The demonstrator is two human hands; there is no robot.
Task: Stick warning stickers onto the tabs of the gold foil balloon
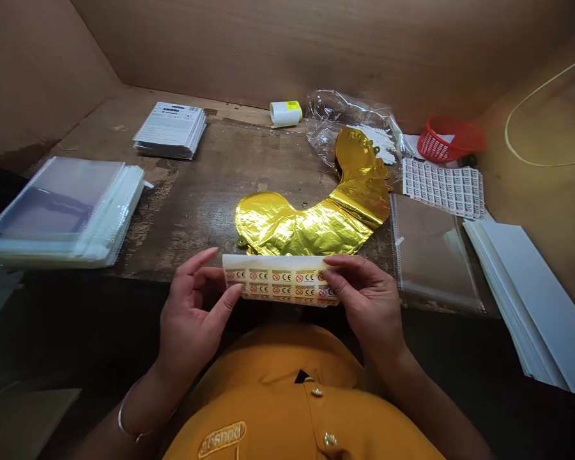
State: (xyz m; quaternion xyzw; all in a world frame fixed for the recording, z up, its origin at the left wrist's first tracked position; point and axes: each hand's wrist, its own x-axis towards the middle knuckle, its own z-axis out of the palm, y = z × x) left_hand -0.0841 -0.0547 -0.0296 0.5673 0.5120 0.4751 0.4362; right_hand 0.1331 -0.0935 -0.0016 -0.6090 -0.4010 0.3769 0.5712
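Note:
Between my two hands, above the table's front edge, I hold a sheet of CE warning stickers point(282, 282) by its ends. My left hand point(196, 306) has its thumb on the sheet's left end, with the fingers behind it. On the right end, my right hand point(367, 297) pinches the sheet between thumb and fingers. The sheet looks bent or partly curled, with a pale strip along its top. Just beyond it lies a shiny gold foil balloon point(311, 223), flat and curved, its far end reaching toward a clear plastic bag point(323, 124).
At left are a stack of clear sleeves point(76, 204) and printed cards point(170, 128). A small white roll point(285, 114) stands at the back. On the right are a red basket point(450, 137), another sticker sheet point(443, 187), a clear sleeve point(434, 249) and white card strips point(531, 294).

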